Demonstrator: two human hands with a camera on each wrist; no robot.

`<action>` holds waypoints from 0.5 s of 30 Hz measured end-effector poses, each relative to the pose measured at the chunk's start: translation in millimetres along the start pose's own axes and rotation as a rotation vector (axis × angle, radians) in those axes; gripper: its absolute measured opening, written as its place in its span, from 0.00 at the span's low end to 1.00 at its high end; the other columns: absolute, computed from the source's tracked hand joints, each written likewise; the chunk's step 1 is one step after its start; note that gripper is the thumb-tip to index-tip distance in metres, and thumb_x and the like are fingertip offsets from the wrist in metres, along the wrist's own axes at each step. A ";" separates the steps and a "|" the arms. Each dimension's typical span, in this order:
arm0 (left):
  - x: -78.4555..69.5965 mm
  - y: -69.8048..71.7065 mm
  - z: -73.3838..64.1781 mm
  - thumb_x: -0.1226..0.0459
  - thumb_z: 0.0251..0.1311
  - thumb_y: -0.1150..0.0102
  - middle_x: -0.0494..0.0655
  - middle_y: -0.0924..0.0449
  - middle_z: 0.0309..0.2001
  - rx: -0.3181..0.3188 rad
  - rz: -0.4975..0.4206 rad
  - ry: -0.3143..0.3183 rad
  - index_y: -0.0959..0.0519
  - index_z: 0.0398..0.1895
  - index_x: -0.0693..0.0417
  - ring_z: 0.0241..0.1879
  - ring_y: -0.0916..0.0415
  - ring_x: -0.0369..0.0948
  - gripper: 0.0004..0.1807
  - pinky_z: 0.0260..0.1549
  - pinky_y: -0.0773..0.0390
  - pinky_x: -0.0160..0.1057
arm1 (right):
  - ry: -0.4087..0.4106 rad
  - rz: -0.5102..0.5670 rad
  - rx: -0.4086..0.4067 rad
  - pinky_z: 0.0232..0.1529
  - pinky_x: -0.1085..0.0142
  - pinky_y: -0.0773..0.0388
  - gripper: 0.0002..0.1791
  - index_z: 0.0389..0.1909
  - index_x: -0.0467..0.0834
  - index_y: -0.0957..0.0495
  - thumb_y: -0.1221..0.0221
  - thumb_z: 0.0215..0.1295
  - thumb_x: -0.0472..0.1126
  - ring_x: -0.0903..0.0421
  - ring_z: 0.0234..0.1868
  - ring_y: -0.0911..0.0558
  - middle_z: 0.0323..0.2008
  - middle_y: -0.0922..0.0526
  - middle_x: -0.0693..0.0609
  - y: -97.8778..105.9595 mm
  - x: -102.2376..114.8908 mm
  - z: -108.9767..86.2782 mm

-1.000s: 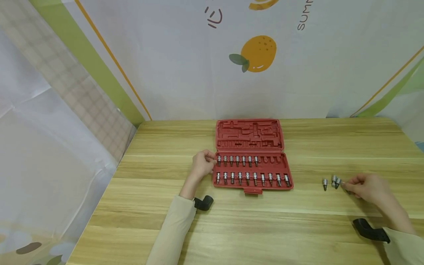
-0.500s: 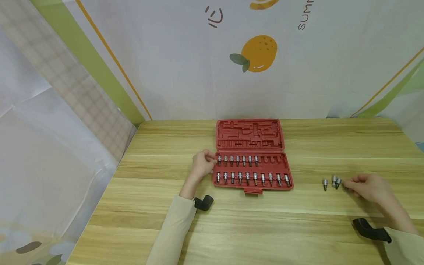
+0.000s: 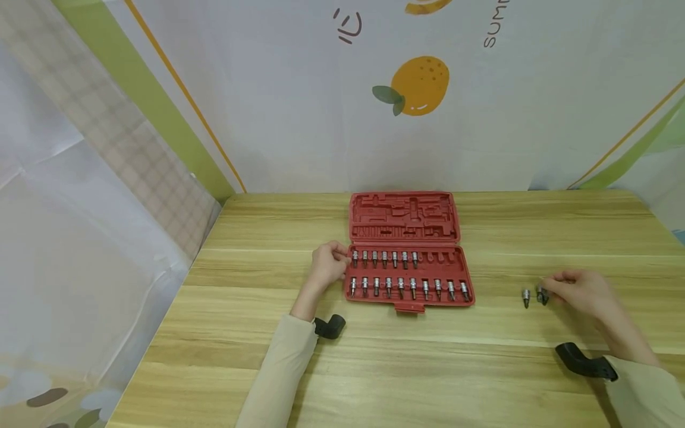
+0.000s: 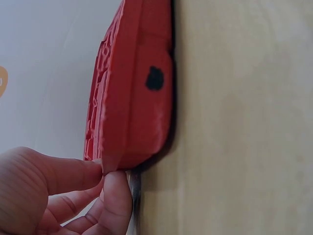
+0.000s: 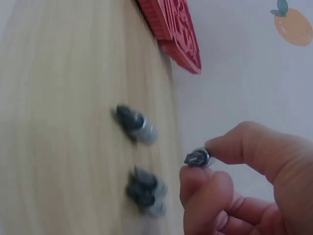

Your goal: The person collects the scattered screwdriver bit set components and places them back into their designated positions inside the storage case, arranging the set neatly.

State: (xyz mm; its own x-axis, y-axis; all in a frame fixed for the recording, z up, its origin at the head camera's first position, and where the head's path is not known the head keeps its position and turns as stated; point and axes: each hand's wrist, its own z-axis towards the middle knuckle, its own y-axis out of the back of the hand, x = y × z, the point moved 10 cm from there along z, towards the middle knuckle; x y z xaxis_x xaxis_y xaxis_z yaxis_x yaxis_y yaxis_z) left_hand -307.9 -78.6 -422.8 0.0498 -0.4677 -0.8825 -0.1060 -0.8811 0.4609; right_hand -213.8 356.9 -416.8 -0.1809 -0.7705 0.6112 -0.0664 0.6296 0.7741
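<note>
A red tool case (image 3: 382,272) lies open on the table, with two rows of bit sockets (image 3: 400,288) in its near half. At its left edge, my left hand (image 3: 327,261) pinches the rim between thumb and fingers, seen closely in the left wrist view. My right hand (image 3: 583,292) is off to the right of the case. Thumb and fingertips there pinch one bit socket (image 5: 197,157), its dark tip pointing outward. Below and beside that hand are loose bit sockets on the table: one apart (image 3: 527,298), the others bunched together (image 5: 146,191), partly covered by the fingers in the head view.
Moulded hollows fill the case's raised lid (image 3: 405,217), and the far row has vacant slots at its right end. A latch tab (image 3: 409,308) sticks out at the front. Behind the wooden table (image 3: 428,374) hangs a white printed cloth (image 3: 299,119).
My right hand has come up and moved a little left with the bit socket, passing over the bunched ones. My left hand has stayed at the case's edge.
</note>
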 end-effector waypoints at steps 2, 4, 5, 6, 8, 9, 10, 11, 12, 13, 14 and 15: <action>-0.3 0.3 -0.4 0.77 0.57 0.44 0.54 0.23 0.29 -0.001 0.002 0.001 0.24 0.37 0.67 0.16 0.27 0.39 0.05 0.17 0.20 0.35 | 0.008 0.026 0.003 0.28 0.72 0.31 0.21 0.38 0.31 0.23 0.46 0.67 0.48 0.62 0.24 0.25 0.21 0.20 0.54 -3.1 5.4 2.0; -0.3 0.3 -0.3 0.76 0.57 0.44 0.54 0.23 0.29 -0.002 0.005 0.002 0.24 0.37 0.66 0.16 0.28 0.39 0.05 0.17 0.20 0.35 | 0.018 0.039 0.001 0.27 0.73 0.30 0.21 0.39 0.30 0.23 0.46 0.67 0.48 0.61 0.23 0.24 0.21 0.20 0.54 -5.8 11.6 3.9; -0.7 0.3 -0.2 0.76 0.57 0.44 0.54 0.23 0.28 -0.002 0.008 0.001 0.24 0.37 0.66 0.16 0.28 0.39 0.05 0.17 0.20 0.35 | 0.019 0.056 0.006 0.26 0.74 0.30 0.21 0.40 0.30 0.23 0.46 0.67 0.47 0.61 0.23 0.24 0.21 0.20 0.54 -7.2 14.3 5.0; -1.0 0.4 -0.1 0.76 0.57 0.44 0.54 0.23 0.28 -0.003 0.011 -0.001 0.24 0.37 0.66 0.16 0.28 0.39 0.05 0.17 0.20 0.35 | 0.021 0.064 0.009 0.26 0.74 0.29 0.21 0.40 0.30 0.23 0.47 0.67 0.48 0.60 0.23 0.24 0.21 0.20 0.54 -8.5 17.0 6.1; -1.4 0.2 0.1 0.76 0.57 0.44 0.54 0.23 0.28 -0.004 0.015 -0.002 0.24 0.36 0.66 0.16 0.28 0.38 0.05 0.16 0.21 0.34 | 0.029 0.082 0.019 0.26 0.73 0.29 0.21 0.40 0.30 0.23 0.47 0.67 0.47 0.60 0.23 0.25 0.21 0.21 0.54 -11.3 22.8 8.2; -1.5 0.1 0.3 0.76 0.57 0.44 0.54 0.23 0.28 -0.004 0.017 -0.002 0.24 0.36 0.66 0.16 0.28 0.38 0.05 0.16 0.21 0.34 | 0.031 0.094 0.021 0.25 0.73 0.29 0.20 0.39 0.30 0.23 0.47 0.67 0.47 0.60 0.23 0.25 0.20 0.22 0.53 -12.5 25.4 9.5; -1.9 0.1 0.2 0.76 0.57 0.44 0.54 0.23 0.28 -0.005 0.019 -0.003 0.24 0.36 0.66 0.15 0.29 0.38 0.05 0.16 0.21 0.34 | 0.034 0.106 0.024 0.25 0.73 0.30 0.20 0.39 0.30 0.23 0.47 0.67 0.46 0.60 0.22 0.26 0.20 0.22 0.53 -13.5 28.2 10.8; -2.0 0.1 0.2 0.76 0.57 0.44 0.54 0.23 0.28 -0.006 0.020 -0.002 0.24 0.36 0.66 0.15 0.29 0.38 0.05 0.16 0.21 0.34 | 0.036 0.123 0.028 0.24 0.72 0.30 0.19 0.38 0.30 0.23 0.47 0.67 0.46 0.59 0.22 0.26 0.19 0.23 0.53 -14.9 30.9 12.1; -2.0 0.0 0.2 0.76 0.57 0.44 0.54 0.23 0.28 -0.006 0.021 -0.001 0.24 0.36 0.66 0.15 0.29 0.38 0.05 0.16 0.21 0.34 | 0.040 0.134 0.029 0.24 0.71 0.30 0.18 0.37 0.31 0.24 0.47 0.66 0.45 0.59 0.22 0.27 0.19 0.23 0.53 -15.9 33.9 13.4; -2.2 0.0 0.2 0.76 0.57 0.44 0.54 0.23 0.28 -0.007 0.021 -0.001 0.24 0.36 0.66 0.15 0.29 0.37 0.05 0.16 0.21 0.34 | 0.044 0.143 0.031 0.23 0.71 0.31 0.18 0.36 0.31 0.24 0.48 0.66 0.45 0.59 0.22 0.28 0.18 0.24 0.52 -17.1 36.6 14.6; -2.4 0.2 -0.1 0.76 0.57 0.44 0.54 0.23 0.28 -0.008 0.023 -0.002 0.24 0.36 0.66 0.15 0.29 0.37 0.05 0.16 0.21 0.34 | 0.044 0.157 0.033 0.22 0.70 0.31 0.18 0.36 0.31 0.24 0.47 0.66 0.45 0.59 0.22 0.28 0.18 0.24 0.52 -18.2 39.0 15.9; -2.5 0.3 -0.1 0.77 0.57 0.44 0.54 0.23 0.28 -0.009 0.024 -0.002 0.24 0.36 0.66 0.15 0.29 0.37 0.05 0.16 0.22 0.34 | 0.042 0.160 0.033 0.21 0.69 0.30 0.18 0.37 0.31 0.23 0.47 0.66 0.45 0.59 0.21 0.28 0.18 0.24 0.52 -19.3 41.0 17.2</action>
State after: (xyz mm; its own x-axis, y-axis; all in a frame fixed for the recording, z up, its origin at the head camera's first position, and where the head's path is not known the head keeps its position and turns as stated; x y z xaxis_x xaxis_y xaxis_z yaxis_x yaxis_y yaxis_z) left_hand -307.9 -77.7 -420.5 0.0451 -0.4881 -0.8716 -0.0983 -0.8704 0.4824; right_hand -236.8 314.9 -409.5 -0.1506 -0.6630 0.7333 -0.0723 0.7471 0.6607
